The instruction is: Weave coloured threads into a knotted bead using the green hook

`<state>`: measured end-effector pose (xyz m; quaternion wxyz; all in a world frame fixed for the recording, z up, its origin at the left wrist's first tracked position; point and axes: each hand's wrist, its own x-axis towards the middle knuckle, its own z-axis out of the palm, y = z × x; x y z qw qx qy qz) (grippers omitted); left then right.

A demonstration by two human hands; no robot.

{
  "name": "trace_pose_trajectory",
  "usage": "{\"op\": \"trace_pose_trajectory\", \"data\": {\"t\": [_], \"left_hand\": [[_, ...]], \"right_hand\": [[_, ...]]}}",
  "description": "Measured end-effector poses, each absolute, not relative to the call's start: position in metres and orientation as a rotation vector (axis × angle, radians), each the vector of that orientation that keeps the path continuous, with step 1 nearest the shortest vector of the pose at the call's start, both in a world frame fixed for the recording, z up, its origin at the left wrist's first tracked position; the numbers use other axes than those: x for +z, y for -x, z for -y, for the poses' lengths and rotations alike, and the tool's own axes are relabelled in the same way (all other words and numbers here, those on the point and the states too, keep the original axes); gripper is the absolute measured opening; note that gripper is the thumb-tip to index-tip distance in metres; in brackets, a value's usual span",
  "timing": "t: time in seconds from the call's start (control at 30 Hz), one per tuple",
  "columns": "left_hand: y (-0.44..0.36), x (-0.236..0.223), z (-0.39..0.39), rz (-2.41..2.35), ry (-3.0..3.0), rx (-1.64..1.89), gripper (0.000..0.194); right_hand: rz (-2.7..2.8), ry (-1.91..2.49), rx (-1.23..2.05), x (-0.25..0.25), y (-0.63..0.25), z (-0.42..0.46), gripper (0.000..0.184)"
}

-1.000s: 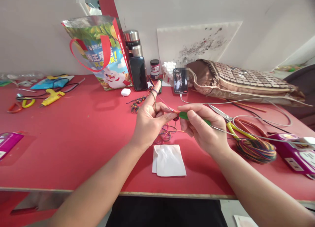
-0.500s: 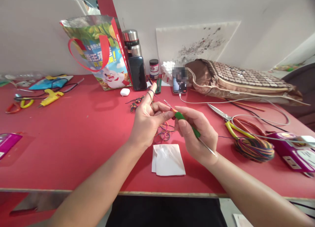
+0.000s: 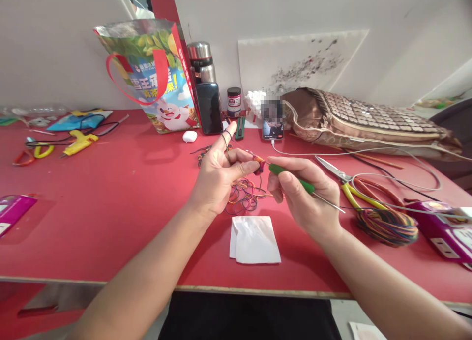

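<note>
My left hand (image 3: 221, 175) pinches a small multicoloured piece of crochet (image 3: 259, 166) between thumb and fingers. Dark yarn is wound round its raised index finger. In my right hand (image 3: 308, 192) is a crochet hook (image 3: 291, 177) with a green grip, its thin metal shaft sticking out behind toward the wrist. The hook's front end points at the crochet piece; whether it sits in a stitch I cannot tell. Loose multicoloured yarn (image 3: 244, 196) lies tangled beneath my hands. A wound ball of the same yarn (image 3: 387, 226) rests to the right.
Scissors (image 3: 342, 177) lie by the yarn ball, near a purple power strip (image 3: 442, 229). A folded white tissue (image 3: 256, 239) lies in front. Behind stand a shopping bag (image 3: 158, 79), a dark phone (image 3: 209, 108), a lit phone (image 3: 273, 126) with cable, and a brown bag (image 3: 354, 116).
My right hand has moved right with the crochet hook, away from my left hand. More of the crochet piece now shows at the left fingertips. The view has shifted slightly.
</note>
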<state>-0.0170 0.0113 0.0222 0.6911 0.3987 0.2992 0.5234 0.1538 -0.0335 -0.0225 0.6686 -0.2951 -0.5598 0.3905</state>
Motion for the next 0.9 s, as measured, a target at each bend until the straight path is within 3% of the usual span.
{"op": "trace_pose_trajectory", "data": {"t": [0.27, 0.9], "left_hand": [[0.0179, 0.0222, -0.0141, -0.639, -0.882, 1.2, 0.136], [0.0228, 0.0242, -0.0167, -0.683, -0.95, 1.218, 0.119]], "right_hand": [[1.297, 0.737, 0.774, -0.0184, -0.1544, 0.0354, 0.019], [1.388, 0.762, 0.686, -0.0193, -0.1591, 0.0364, 0.025]]}}
